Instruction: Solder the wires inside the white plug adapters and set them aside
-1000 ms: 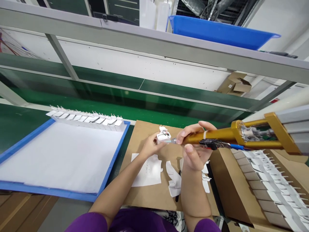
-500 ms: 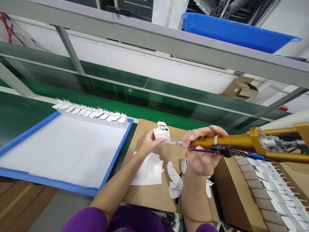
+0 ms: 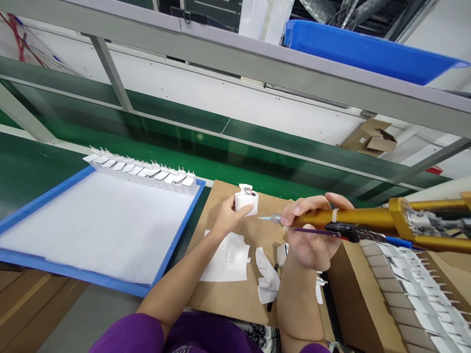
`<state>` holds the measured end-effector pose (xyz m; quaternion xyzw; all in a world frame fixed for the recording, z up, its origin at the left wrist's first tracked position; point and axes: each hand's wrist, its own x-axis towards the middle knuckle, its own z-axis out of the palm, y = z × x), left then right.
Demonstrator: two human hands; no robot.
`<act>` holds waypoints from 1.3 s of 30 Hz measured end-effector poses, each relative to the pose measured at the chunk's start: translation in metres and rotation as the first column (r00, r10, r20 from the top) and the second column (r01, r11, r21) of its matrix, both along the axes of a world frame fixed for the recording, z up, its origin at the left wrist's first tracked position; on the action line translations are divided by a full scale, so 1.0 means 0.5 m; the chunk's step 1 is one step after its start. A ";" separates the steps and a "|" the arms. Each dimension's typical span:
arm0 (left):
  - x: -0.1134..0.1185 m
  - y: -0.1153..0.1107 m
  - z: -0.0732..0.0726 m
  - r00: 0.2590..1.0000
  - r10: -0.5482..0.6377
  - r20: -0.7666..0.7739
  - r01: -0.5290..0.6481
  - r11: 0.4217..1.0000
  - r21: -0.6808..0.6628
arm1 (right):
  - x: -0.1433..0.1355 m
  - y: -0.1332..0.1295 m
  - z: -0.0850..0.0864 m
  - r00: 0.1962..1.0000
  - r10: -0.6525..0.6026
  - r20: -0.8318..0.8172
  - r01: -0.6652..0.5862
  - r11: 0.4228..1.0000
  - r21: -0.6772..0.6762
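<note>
My left hand (image 3: 227,216) is closed around a white charger housing (image 3: 246,204), held upright; coloured wires and a small part show at its open top. In my right hand (image 3: 311,238) is a gold-coloured glue gun (image 3: 353,218), gripped around its barrel. Its pale, thin nozzle (image 3: 265,218) points left, a little apart from the housing's lower right. Beneath my hands, a cardboard sheet (image 3: 217,300) carries a white paper (image 3: 230,260) with small specks and a crumpled white cloth (image 3: 268,279). A dark thin tool lies partly under the cloth.
To the left, a blue-rimmed tray (image 3: 172,240) lined with white holds a row of white chargers (image 3: 147,172) along its far edge. At right, a cardboard box (image 3: 353,299) contains many more chargers. A blue bin (image 3: 360,51) sits on the shelf above.
The glue gun has drawn back slightly to the right, and its nozzle is now apart from the housing. My left hand has turned the housing a little.
</note>
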<state>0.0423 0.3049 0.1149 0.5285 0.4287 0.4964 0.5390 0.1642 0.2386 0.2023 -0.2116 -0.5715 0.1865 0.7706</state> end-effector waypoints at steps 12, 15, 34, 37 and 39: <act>-0.004 0.009 -0.005 0.995 -0.086 0.048 0.091 0.990 -0.105 | 0.004 0.000 -0.002 0.999 0.033 0.006 -0.033 0.999 0.007; -0.009 0.027 -0.023 0.981 -0.146 -0.127 0.144 0.989 -0.021 | 0.005 -0.003 -0.003 1.000 0.014 0.011 -0.014 1.000 -0.021; -0.008 0.064 -0.082 0.781 -0.316 -0.539 0.382 0.924 0.013 | 0.008 -0.001 -0.004 0.998 0.062 0.012 -0.062 0.998 0.000; -0.010 0.066 -0.088 0.786 -0.312 -0.534 0.394 0.918 0.043 | 0.010 0.001 -0.007 0.996 0.083 0.012 -0.083 0.996 0.007; -0.011 0.067 -0.090 0.788 -0.314 -0.530 0.403 0.913 0.060 | 0.011 0.001 -0.008 0.996 0.088 0.011 -0.088 0.996 0.010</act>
